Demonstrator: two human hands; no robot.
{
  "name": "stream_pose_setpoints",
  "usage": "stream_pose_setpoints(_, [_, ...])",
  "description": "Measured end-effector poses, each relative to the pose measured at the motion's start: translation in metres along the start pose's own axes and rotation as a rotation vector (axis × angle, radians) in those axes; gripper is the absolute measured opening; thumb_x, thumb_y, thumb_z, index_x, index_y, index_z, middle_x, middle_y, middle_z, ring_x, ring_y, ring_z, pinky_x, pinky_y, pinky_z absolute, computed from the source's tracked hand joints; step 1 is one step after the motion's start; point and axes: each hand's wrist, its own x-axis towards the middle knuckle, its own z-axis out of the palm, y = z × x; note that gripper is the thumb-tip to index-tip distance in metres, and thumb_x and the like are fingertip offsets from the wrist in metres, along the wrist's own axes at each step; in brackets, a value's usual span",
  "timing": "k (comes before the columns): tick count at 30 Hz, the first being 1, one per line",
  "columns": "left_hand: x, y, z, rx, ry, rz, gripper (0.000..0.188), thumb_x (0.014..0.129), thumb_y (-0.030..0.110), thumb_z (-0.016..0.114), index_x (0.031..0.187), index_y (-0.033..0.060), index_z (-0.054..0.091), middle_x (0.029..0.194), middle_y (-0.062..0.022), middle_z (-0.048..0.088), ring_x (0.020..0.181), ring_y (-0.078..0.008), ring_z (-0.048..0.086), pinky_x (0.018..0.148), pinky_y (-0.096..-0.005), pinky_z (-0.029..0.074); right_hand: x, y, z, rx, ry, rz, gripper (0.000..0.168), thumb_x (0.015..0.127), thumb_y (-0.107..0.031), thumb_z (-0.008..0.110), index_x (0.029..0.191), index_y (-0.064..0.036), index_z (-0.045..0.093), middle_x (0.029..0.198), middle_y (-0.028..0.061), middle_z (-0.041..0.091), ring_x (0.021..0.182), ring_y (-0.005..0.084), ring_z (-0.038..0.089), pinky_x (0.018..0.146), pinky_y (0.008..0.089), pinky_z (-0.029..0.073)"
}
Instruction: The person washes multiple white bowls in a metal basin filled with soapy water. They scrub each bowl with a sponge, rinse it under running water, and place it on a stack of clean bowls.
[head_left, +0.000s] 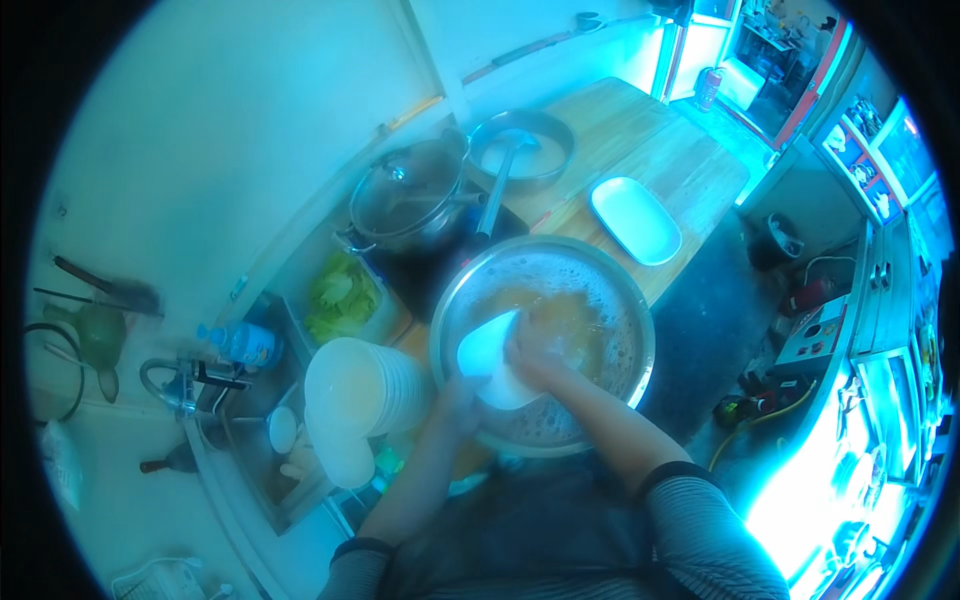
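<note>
A large round metal basin (645, 360) of foamy, cloudy water sits in front of me. Over the water I hold a white dish (486, 346), tilted, between both hands. My left hand (466, 397) grips its lower left edge. Against its right side, my right hand (531, 358) presses with fingers partly hidden; whether they hold a cloth cannot be made out. Past the basin, to the right, a white oblong plate (636, 220) lies on the wooden table (697, 161).
Stacked white plastic tubs (367, 386) stand left of the basin, near a sink (259, 480) with a faucet (169, 386). Behind are a container of lettuce (345, 292), a lidded pot (405, 187) and a pan (559, 169) with a long-handled spatula (502, 180). A fire extinguisher (707, 88) stands by the doorway.
</note>
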Motion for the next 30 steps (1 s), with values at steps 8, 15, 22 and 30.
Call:
stream_pose_setpoints(8, [0.000, 0.015, 0.030, -0.168, -0.041, -0.007, 0.070, 0.094, 0.067, 0.023, 0.141, 0.0169, 0.035, 0.137, -0.0103, 0.045, 0.124, -0.0282, 0.047, 0.104, -0.0469, 0.038, 0.005, -0.019, 0.057, -0.084, 0.058, -0.553, 0.064, 0.098, -0.036, 0.032, 0.147, 0.002, 0.018, 0.154, 0.0232, 0.016, 0.143, 0.0364, 0.015, 0.116, 0.0476, 0.011])
stream_pose_setpoints(15, [0.004, 0.018, 0.044, -0.097, 0.220, 0.063, 0.050, 0.101, 0.041, 0.034, 0.133, 0.0031, 0.040, 0.127, -0.0151, 0.052, 0.114, -0.0278, 0.054, 0.097, -0.0443, 0.045, -0.052, 0.005, 0.028, -0.115, 0.018, -0.702, 0.064, 0.087, -0.014, 0.050, 0.146, -0.002, 0.027, 0.149, 0.0184, 0.031, 0.137, 0.0330, 0.032, 0.113, 0.0441, 0.026])
stream_pose_setpoints(22, [0.021, 0.017, 0.014, 0.265, 0.249, 0.153, 0.046, 0.082, -0.004, 0.047, 0.128, -0.0015, 0.044, 0.117, -0.0173, 0.055, 0.106, -0.0306, 0.058, 0.093, -0.0425, 0.049, -0.038, 0.047, -0.006, -0.332, 0.109, -0.572, 0.069, 0.082, -0.004, 0.052, 0.146, -0.008, 0.027, 0.143, 0.0189, 0.039, 0.127, 0.0351, 0.044, 0.107, 0.0445, 0.035])
stream_pose_setpoints(30, [-0.024, 0.065, 0.025, 0.500, 0.202, 0.297, 0.049, 0.069, -0.011, 0.047, 0.117, -0.0021, 0.055, 0.102, -0.0141, 0.060, 0.096, -0.0277, 0.062, 0.085, -0.0387, 0.051, -0.003, 0.060, -0.022, -0.236, 0.040, -0.210, 0.063, 0.084, -0.007, 0.051, 0.143, -0.014, 0.032, 0.133, 0.0230, 0.048, 0.106, 0.0377, 0.060, 0.092, 0.0466, 0.048])
